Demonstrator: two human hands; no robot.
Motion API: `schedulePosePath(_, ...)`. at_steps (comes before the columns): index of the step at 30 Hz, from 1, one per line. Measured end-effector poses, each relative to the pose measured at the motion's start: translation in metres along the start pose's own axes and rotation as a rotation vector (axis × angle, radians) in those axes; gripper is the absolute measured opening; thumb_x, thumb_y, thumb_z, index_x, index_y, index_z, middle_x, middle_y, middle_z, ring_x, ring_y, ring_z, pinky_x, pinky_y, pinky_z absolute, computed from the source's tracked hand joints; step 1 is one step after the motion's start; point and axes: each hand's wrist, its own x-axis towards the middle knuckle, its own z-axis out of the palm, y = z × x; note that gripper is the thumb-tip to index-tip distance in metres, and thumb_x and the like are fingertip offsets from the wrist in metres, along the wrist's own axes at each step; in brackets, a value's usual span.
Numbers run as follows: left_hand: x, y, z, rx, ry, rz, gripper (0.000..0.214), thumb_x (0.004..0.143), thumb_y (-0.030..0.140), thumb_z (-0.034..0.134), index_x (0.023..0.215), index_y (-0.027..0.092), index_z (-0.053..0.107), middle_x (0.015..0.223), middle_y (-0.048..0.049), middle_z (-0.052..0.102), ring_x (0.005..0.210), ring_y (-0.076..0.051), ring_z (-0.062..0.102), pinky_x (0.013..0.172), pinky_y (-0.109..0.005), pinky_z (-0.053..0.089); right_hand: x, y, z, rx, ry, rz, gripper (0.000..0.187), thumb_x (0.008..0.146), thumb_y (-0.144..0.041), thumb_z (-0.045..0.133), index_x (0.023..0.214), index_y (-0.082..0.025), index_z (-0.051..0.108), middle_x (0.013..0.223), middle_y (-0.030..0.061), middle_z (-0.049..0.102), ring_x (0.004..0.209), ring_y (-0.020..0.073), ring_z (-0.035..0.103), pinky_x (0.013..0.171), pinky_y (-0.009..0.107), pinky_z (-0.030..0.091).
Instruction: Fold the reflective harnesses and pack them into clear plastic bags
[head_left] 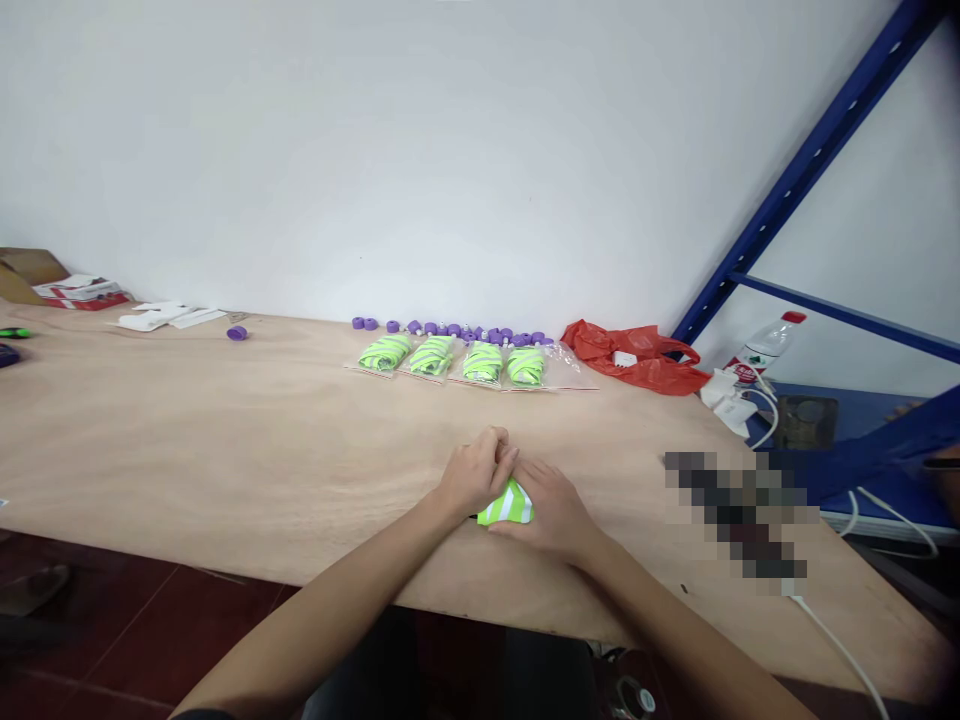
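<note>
A folded yellow-green reflective strap (506, 503) with silvery-white stripes lies on the wooden table in front of me. My right hand (559, 512) is wrapped around its right side, with the thumb along the near edge. From the left, my left hand (476, 472) has its fingers curled and pressed together at the strap's upper edge. Its fingertips meet those of the right hand, and what they pinch there is partly hidden. Farther back lie several clear plastic bags (480, 365), each with a similar strap bundle inside.
Several purple rolls (454, 330) line the wall behind the bags. A red plastic bag (637, 355) lies at the back right, near a bottle (765, 345) and the blue metal frame (750, 250). White papers (161, 317) and one purple roll (237, 333) lie left. A blurred-out patch covers something at right.
</note>
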Motion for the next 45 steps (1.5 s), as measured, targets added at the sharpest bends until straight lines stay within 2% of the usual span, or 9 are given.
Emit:
schedulePosePath(4, 0.002, -0.002, 0.002, -0.041, 0.041, -0.006, 0.014, 0.099, 0.032, 0.041, 0.104, 0.021, 0.05, 0.088, -0.0044, 0.067, 0.073, -0.021, 0.066, 0.063, -0.031, 0.041, 0.003, 0.001, -0.003, 0.025, 0.025, -0.041, 0.065, 0.078, -0.056, 0.074, 0.132, -0.023, 0.06, 0.12, 0.0137, 0.069, 0.109, 0.0331, 0.063, 0.092, 0.045, 0.05)
schedulePosePath(10, 0.001, -0.006, -0.001, -0.121, 0.046, 0.019, 0.016, 0.099, 0.029, 0.038, 0.105, 0.02, 0.05, 0.091, -0.0061, 0.066, 0.074, -0.02, 0.064, 0.065, -0.031, 0.042, 0.004, 0.001, -0.003, 0.093, 0.022, 0.0, 0.06, 0.079, -0.056, 0.074, 0.127, -0.023, 0.062, 0.115, 0.0119, 0.07, 0.105, 0.0324, 0.065, 0.089, 0.044, 0.052)
schedulePosePath(18, -0.002, -0.009, -0.015, -0.321, 0.014, 0.115, 0.024, 0.093, 0.03, 0.052, 0.114, 0.019, 0.049, 0.108, -0.0088, 0.064, 0.097, -0.022, 0.063, 0.086, -0.034, 0.048, 0.009, 0.016, -0.003, 0.153, 0.145, 0.044, 0.053, 0.081, -0.049, 0.075, 0.124, -0.024, 0.061, 0.114, 0.0095, 0.071, 0.105, 0.0297, 0.066, 0.09, 0.043, 0.053)
schedulePosePath(20, -0.001, -0.01, -0.014, -0.478, 0.01, 0.041, 0.028, 0.092, 0.029, 0.057, 0.117, 0.019, 0.05, 0.113, -0.0092, 0.063, 0.101, -0.022, 0.062, 0.09, -0.036, 0.048, 0.013, 0.024, -0.005, 0.142, 0.172, 0.057, 0.051, 0.08, -0.048, 0.076, 0.123, -0.024, 0.061, 0.113, 0.0084, 0.071, 0.104, 0.0289, 0.066, 0.088, 0.043, 0.054)
schedulePosePath(25, 0.011, -0.014, 0.0, -1.127, 0.058, -0.353, 0.047, 0.075, 0.026, 0.08, 0.114, 0.019, 0.056, 0.118, -0.0082, 0.064, 0.11, -0.022, 0.061, 0.096, -0.035, 0.048, 0.027, 0.043, -0.002, 0.181, 0.209, 0.089, 0.052, 0.08, -0.048, 0.076, 0.123, -0.024, 0.061, 0.115, 0.0078, 0.071, 0.108, 0.0284, 0.066, 0.091, 0.043, 0.054)
schedulePosePath(28, 0.021, -0.012, 0.01, -1.279, 0.061, -0.476, 0.05, 0.073, 0.031, 0.082, 0.114, 0.019, 0.055, 0.12, -0.0095, 0.065, 0.112, -0.023, 0.063, 0.098, -0.036, 0.05, 0.035, 0.051, 0.002, 0.253, 0.231, 0.149, 0.054, 0.077, -0.047, 0.077, 0.123, -0.024, 0.062, 0.12, 0.0079, 0.07, 0.111, 0.0286, 0.066, 0.094, 0.043, 0.053)
schedulePosePath(31, 0.029, -0.006, 0.018, -1.432, -0.038, -0.57, 0.045, 0.077, 0.039, 0.078, 0.111, 0.017, 0.06, 0.115, -0.0123, 0.069, 0.104, -0.024, 0.068, 0.089, -0.037, 0.056, 0.039, 0.054, 0.003, 0.355, 0.252, 0.217, 0.054, 0.076, -0.046, 0.076, 0.123, -0.024, 0.062, 0.12, 0.0078, 0.071, 0.108, 0.0279, 0.067, 0.091, 0.042, 0.054)
schedulePosePath(36, 0.034, 0.001, 0.02, -1.583, -0.125, -0.628, 0.04, 0.075, 0.031, 0.08, 0.108, 0.014, 0.065, 0.105, -0.0125, 0.073, 0.096, -0.023, 0.07, 0.08, -0.031, 0.056, 0.039, 0.051, 0.0, 0.388, 0.29, 0.209, 0.055, 0.075, -0.045, 0.076, 0.124, -0.024, 0.061, 0.116, 0.0075, 0.071, 0.104, 0.0277, 0.068, 0.088, 0.04, 0.056)
schedulePosePath(45, 0.032, 0.006, 0.013, -1.658, -0.08, -0.585, 0.039, 0.066, 0.023, 0.085, 0.1, 0.014, 0.068, 0.095, -0.0078, 0.073, 0.088, -0.021, 0.068, 0.077, -0.028, 0.053, 0.035, 0.048, 0.003, 0.285, 0.37, 0.118, 0.055, 0.08, -0.051, 0.074, 0.125, -0.025, 0.057, 0.116, 0.0095, 0.068, 0.107, 0.0294, 0.066, 0.092, 0.043, 0.055)
